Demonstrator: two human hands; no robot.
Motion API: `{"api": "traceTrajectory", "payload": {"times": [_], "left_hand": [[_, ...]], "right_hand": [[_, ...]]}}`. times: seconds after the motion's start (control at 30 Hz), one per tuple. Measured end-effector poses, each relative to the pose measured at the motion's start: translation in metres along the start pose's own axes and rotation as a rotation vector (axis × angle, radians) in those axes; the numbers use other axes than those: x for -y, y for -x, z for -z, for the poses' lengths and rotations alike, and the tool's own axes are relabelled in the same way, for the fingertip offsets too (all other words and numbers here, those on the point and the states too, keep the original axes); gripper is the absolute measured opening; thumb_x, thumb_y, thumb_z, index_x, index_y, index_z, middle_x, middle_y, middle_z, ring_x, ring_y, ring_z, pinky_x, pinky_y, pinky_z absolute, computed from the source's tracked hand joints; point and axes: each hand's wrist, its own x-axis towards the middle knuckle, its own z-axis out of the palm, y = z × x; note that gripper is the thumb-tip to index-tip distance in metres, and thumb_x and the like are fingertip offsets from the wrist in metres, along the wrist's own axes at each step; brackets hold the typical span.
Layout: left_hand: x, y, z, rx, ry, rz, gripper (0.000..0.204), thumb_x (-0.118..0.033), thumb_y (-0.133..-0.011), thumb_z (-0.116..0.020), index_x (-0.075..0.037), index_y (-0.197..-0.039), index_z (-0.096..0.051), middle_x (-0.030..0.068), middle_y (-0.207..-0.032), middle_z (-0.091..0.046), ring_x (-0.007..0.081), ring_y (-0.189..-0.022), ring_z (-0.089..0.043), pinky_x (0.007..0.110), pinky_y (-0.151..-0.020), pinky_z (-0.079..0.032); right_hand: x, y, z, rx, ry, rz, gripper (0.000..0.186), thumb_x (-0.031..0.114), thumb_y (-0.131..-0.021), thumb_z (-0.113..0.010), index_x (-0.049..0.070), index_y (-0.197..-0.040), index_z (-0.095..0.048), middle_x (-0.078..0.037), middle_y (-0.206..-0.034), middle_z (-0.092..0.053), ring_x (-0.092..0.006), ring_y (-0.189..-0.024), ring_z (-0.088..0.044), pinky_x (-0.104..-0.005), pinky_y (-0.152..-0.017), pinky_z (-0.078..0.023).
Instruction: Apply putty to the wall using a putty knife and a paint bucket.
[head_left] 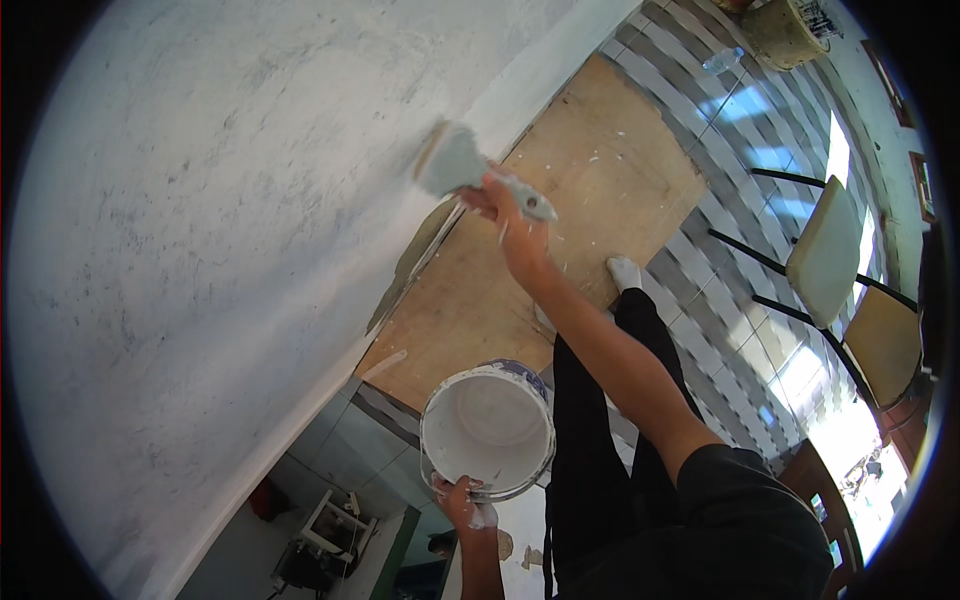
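My right hand (503,212) is closed round the handle of a wide, flat paintbrush (452,163), slightly blurred. The bristle end is at the whitish wall (250,200), which shows dark smudges and streaks. Lower down, my left hand (464,503) grips the near rim of a round bucket (447,440). White coats the inside of the bucket, and a pale layer shows at its bottom. White smears mark the fingers of both hands.
A paint-spotted brown board (590,150) lies on the tiled floor along the wall. Chairs (828,255) with dark legs stand at the right. A plastic bottle (723,61) and a dirty bucket (785,35) are at the far right. Clutter (325,540) sits at lower left.
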Motion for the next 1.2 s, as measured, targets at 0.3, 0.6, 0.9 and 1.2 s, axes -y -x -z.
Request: {"api": "traceTrajectory", "payload": {"times": [0.3, 0.6, 0.9, 1.2], "left_hand": [[0.018, -0.023, 0.022, 0.006, -0.145, -0.037, 0.040, 0.004, -0.057, -0.052, -0.004, -0.095, -0.047, 0.0083, -0.094, -0.052, 0.0214, -0.085, -0.053, 0.030, -0.078, -0.044], [0.037, -0.021, 0.002, 0.009, -0.077, -0.032, 0.038, 0.003, -0.057, -0.053, -0.003, -0.093, -0.046, 0.0088, -0.094, -0.051, 0.0205, -0.085, -0.051, 0.031, -0.080, -0.043], [0.041, -0.029, -0.006, -0.059, -0.123, -0.073, 0.033, 0.001, -0.058, -0.054, -0.002, -0.090, -0.045, 0.0093, -0.091, -0.051, 0.0216, -0.084, -0.051, 0.032, -0.079, -0.044], [0.047, -0.052, -0.085, 0.080, -0.249, -0.218, 0.030, 0.005, -0.062, -0.056, 0.001, -0.090, -0.047, 0.0081, -0.090, -0.053, 0.0179, -0.082, -0.052, 0.030, -0.076, -0.044]], "right_hand": [[-0.023, -0.007, -0.022, -0.104, 0.021, 0.056, 0.038, 0.009, -0.089, -0.060, -0.011, -0.120, -0.052, -0.010, -0.090, -0.065, -0.0118, -0.078, -0.060, -0.0234, -0.066, -0.048], [-0.061, -0.059, 0.021, -0.240, -0.069, -0.072, 0.043, 0.012, -0.089, -0.058, -0.004, -0.127, -0.048, -0.014, -0.104, -0.063, -0.0205, -0.090, -0.064, -0.0314, -0.080, -0.053], [0.033, -0.019, -0.009, 0.077, -0.265, -0.191, 0.039, 0.017, -0.090, -0.055, -0.003, -0.124, -0.051, -0.016, -0.111, -0.062, -0.0275, -0.099, -0.063, -0.0379, -0.088, -0.051], [0.162, 0.068, 0.078, 0.126, 0.380, -0.407, 0.039, 0.025, -0.091, -0.054, -0.004, -0.118, -0.055, -0.016, -0.107, -0.064, -0.0259, -0.096, -0.064, -0.0375, -0.090, -0.049]]}}
